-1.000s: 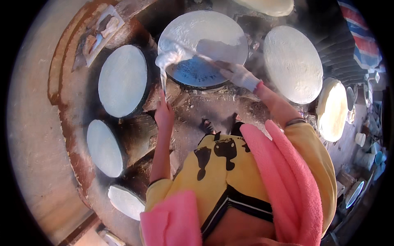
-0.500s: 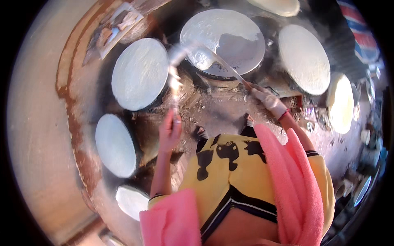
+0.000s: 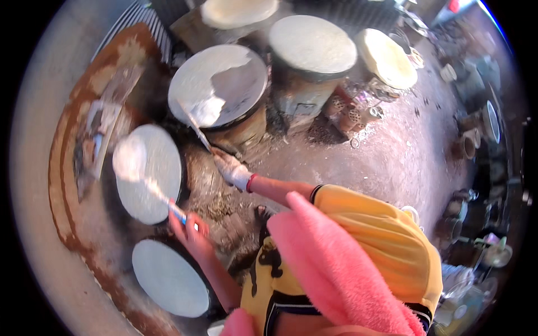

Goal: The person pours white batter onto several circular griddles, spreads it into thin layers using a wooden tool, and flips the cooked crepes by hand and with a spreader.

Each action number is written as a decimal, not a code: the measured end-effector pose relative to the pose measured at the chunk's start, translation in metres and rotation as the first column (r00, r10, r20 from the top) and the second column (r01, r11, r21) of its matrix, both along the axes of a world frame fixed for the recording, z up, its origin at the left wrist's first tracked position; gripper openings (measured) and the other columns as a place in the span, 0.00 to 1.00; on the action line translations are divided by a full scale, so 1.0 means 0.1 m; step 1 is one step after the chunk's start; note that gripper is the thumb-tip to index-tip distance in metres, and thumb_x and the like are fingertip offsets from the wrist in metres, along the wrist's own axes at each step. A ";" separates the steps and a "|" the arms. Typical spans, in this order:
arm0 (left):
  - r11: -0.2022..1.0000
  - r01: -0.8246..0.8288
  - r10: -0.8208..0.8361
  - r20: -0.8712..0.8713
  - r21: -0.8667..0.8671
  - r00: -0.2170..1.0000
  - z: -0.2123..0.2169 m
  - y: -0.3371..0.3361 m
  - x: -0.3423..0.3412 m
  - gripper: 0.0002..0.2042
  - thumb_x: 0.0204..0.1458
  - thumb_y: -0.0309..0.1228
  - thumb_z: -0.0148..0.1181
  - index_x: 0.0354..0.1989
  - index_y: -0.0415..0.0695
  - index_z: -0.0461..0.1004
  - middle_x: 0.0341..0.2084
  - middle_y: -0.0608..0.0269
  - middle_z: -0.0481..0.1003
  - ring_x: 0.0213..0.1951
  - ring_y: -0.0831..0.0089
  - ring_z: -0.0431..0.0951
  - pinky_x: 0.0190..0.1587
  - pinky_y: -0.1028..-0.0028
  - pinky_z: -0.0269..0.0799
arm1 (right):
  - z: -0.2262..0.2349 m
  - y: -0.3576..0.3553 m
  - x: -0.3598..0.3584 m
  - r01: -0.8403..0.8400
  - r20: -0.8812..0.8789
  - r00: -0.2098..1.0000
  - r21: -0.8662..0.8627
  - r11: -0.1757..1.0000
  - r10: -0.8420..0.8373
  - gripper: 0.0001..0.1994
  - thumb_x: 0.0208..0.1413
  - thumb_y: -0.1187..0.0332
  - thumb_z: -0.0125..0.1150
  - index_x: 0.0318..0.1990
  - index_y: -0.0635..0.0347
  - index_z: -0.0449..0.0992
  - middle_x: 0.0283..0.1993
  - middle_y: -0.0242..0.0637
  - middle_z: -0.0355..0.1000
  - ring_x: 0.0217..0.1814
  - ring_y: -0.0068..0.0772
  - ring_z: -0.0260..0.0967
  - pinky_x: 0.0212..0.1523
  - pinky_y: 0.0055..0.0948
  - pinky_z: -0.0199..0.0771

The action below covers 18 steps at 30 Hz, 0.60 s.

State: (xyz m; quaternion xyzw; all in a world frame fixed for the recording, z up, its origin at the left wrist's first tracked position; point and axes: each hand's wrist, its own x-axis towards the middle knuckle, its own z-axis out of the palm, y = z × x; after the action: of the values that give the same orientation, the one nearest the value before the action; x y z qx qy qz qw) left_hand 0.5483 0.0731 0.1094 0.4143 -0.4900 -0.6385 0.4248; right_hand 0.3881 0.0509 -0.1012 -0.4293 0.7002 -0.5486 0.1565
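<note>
My left hand (image 3: 189, 228) grips a thin stick with a blue handle (image 3: 159, 196); its white, blurred end lies over a round flat griddle (image 3: 152, 175) coated with pale batter. My right hand (image 3: 231, 170), in a whitish glove, holds a long thin rod (image 3: 196, 128) that reaches onto a larger round griddle (image 3: 218, 84), where a sheet of pale batter partly covers the grey surface. A pink towel (image 3: 336, 263) hangs over my yellow shirt.
Another pale round griddle (image 3: 171, 278) sits near my left elbow. Three more round griddles (image 3: 312, 43) stand at the back on clay stoves. Pots and cups (image 3: 468, 147) stand at the right on the dirt floor. A curved brown ledge (image 3: 67, 185) runs along the left.
The view has swung right. My left hand has carried its stick from the large griddle down to the smaller left griddle. My right hand has moved closer to the large griddle with its rod.
</note>
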 end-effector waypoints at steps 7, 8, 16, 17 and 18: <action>0.989 -0.147 0.147 0.109 -0.008 0.983 -0.08 0.69 0.39 0.28 0.47 0.24 0.43 0.61 0.46 0.55 0.16 0.71 0.57 0.13 0.85 0.50 0.15 0.83 0.49 | 0.51 0.90 -0.49 -0.086 0.757 0.645 0.207 0.975 -0.104 0.22 0.60 0.55 0.44 0.59 0.54 0.63 0.25 0.27 0.65 0.21 0.20 0.58 0.21 0.26 0.63; 0.985 -0.174 0.173 0.119 0.002 0.978 -0.07 0.76 0.38 0.28 0.46 0.24 0.43 0.61 0.45 0.56 0.15 0.71 0.57 0.12 0.85 0.51 0.14 0.82 0.49 | 0.42 1.00 -0.58 -0.058 0.761 0.642 0.169 0.984 -0.093 0.23 0.60 0.54 0.43 0.59 0.53 0.63 0.23 0.27 0.64 0.19 0.19 0.57 0.18 0.25 0.61; 0.988 -0.116 0.116 0.009 0.100 0.993 -0.08 0.68 0.07 0.29 0.46 0.22 0.44 0.61 0.47 0.56 0.16 0.71 0.57 0.12 0.85 0.50 0.14 0.83 0.48 | 0.87 0.84 -0.82 -0.153 0.816 0.569 0.222 0.963 -0.098 0.16 0.60 0.52 0.43 0.43 0.53 0.68 0.20 0.27 0.60 0.14 0.22 0.56 0.12 0.28 0.58; 0.994 -0.052 0.054 -0.026 0.094 0.998 -0.12 0.57 0.00 0.28 0.47 0.22 0.44 0.61 0.48 0.56 0.16 0.71 0.57 0.12 0.85 0.50 0.14 0.83 0.47 | 0.84 0.87 -0.72 -0.190 0.774 0.630 0.230 0.955 -0.061 0.17 0.60 0.53 0.43 0.47 0.53 0.67 0.21 0.27 0.61 0.15 0.22 0.57 0.13 0.27 0.58; 0.993 -0.044 0.047 -0.023 0.106 0.999 -0.13 0.50 -0.08 0.28 0.47 0.22 0.44 0.61 0.48 0.56 0.16 0.71 0.57 0.12 0.85 0.50 0.14 0.83 0.47 | 0.84 0.92 -0.62 -0.232 0.728 0.685 0.248 0.941 -0.023 0.19 0.61 0.53 0.42 0.51 0.53 0.67 0.21 0.27 0.61 0.15 0.21 0.57 0.14 0.27 0.59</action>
State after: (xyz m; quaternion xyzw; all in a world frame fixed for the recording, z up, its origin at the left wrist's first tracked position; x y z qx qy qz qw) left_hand 0.5399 0.1228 0.0961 0.4390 -0.4408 -0.6588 0.4231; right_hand 0.3262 0.1424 -0.0174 -0.1875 0.6354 -0.5414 0.5176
